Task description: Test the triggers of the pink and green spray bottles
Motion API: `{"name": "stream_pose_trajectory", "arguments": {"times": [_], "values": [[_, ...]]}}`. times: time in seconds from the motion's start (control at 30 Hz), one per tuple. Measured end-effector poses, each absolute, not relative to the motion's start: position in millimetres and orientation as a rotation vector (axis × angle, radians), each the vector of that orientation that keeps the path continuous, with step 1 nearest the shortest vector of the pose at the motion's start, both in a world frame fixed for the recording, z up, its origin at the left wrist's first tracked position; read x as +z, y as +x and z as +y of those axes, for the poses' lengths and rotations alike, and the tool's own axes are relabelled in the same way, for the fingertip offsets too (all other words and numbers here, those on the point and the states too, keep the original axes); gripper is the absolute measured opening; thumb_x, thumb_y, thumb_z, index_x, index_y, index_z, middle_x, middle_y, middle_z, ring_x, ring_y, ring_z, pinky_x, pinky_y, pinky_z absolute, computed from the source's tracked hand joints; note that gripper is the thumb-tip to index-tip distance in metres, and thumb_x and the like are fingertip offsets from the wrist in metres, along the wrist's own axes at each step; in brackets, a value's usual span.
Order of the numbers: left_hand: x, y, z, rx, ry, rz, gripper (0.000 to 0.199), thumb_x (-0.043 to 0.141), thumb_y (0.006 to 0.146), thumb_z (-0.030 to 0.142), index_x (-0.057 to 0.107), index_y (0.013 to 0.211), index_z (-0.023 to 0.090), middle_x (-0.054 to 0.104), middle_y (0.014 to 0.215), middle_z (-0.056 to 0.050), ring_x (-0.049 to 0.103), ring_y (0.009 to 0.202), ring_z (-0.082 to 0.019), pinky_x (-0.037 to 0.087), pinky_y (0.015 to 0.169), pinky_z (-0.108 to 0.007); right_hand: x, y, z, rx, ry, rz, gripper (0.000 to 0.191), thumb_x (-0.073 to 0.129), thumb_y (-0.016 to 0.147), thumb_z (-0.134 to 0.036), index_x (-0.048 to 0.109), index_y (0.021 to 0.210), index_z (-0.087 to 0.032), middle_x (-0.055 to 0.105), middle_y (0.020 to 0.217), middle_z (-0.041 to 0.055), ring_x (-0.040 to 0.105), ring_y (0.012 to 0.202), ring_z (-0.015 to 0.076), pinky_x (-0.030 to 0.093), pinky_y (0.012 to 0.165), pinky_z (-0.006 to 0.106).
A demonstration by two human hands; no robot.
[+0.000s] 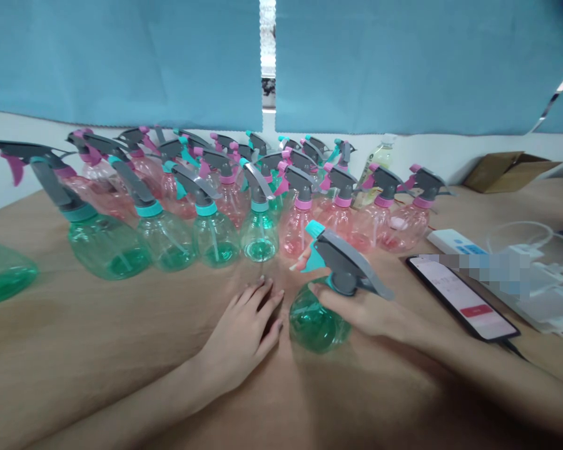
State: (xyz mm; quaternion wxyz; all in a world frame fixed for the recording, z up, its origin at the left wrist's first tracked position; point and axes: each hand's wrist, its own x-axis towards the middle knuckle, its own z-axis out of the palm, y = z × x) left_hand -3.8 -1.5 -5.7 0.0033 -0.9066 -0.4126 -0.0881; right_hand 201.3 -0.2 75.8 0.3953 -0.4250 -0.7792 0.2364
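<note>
My right hand (356, 309) is wrapped round the neck of a green spray bottle (316, 325) with a grey and teal trigger head. A finger reaches up near its teal trigger, and the bottle's base is at the tabletop, slightly tilted. Just left of it, my left hand (244, 328) lies flat on the wooden table (136, 350), fingers stretched forward and holding nothing. Beyond my fingertips stands a green spray bottle (259, 240) in the front row. Pink spray bottles (298, 231) continue that row to the right.
Several more pink and green spray bottles crowd behind, against the wall. A green bottle (4, 275) is cut off at the left edge. On the right lie a phone (464, 297), a white power strip (460, 244) with cables, and a cardboard box (504, 172).
</note>
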Motion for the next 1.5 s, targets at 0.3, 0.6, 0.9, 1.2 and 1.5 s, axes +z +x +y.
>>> {"name": "stream_pose_trajectory", "arguments": {"times": [0.3,0.6,0.9,1.2,1.5], "values": [[-5,-4,-1,-0.301,-2.842,-1.276,0.043,0.037,0.097,0.032,0.046,0.134,0.015,0.047,0.139,-0.014,0.039,0.129,-0.029,0.036,0.101,-0.048,73,202,1,0.648,-1.043,-1.891,0.019,0.050,0.068,-0.019,0.052,0.085,-0.025,0.066,0.086,-0.0008,0.061,0.063,0.0150,0.054,0.057,0.028],[-5,-4,-1,-0.299,-2.847,-1.293,0.044,0.035,0.097,0.033,0.045,0.136,0.016,0.046,0.140,-0.013,0.039,0.130,-0.029,0.036,0.101,-0.048,69,203,2,0.742,-0.911,-1.959,0.041,0.048,0.075,-0.013,0.056,0.112,-0.029,0.068,0.103,0.0003,0.067,0.091,0.0171,0.058,0.079,0.031],[-6,-4,0,-0.282,-2.842,-1.289,0.043,0.037,0.097,0.032,0.046,0.135,0.014,0.046,0.139,-0.014,0.038,0.130,-0.029,0.036,0.102,-0.049,67,203,1,0.742,-0.882,-1.882,0.044,0.049,0.074,-0.014,0.054,0.116,-0.027,0.068,0.104,0.0025,0.068,0.085,0.0172,0.059,0.078,0.032],[-6,-3,0,-0.286,-2.851,-1.287,0.043,0.039,0.096,0.031,0.046,0.135,0.012,0.047,0.138,-0.014,0.037,0.130,-0.029,0.034,0.104,-0.048,69,204,0,0.694,-1.001,-1.920,0.045,0.050,0.074,-0.019,0.053,0.118,-0.023,0.069,0.098,0.0029,0.063,0.065,0.0152,0.058,0.065,0.031],[-7,-4,0,-0.292,-2.835,-1.271,0.044,0.036,0.097,0.033,0.046,0.135,0.013,0.047,0.139,-0.014,0.037,0.130,-0.029,0.034,0.103,-0.048,60,207,2,0.718,-1.012,-1.900,0.046,0.049,0.074,-0.017,0.048,0.119,-0.023,0.066,0.082,-0.0007,0.058,0.057,0.0133,0.055,0.059,0.028]]}}
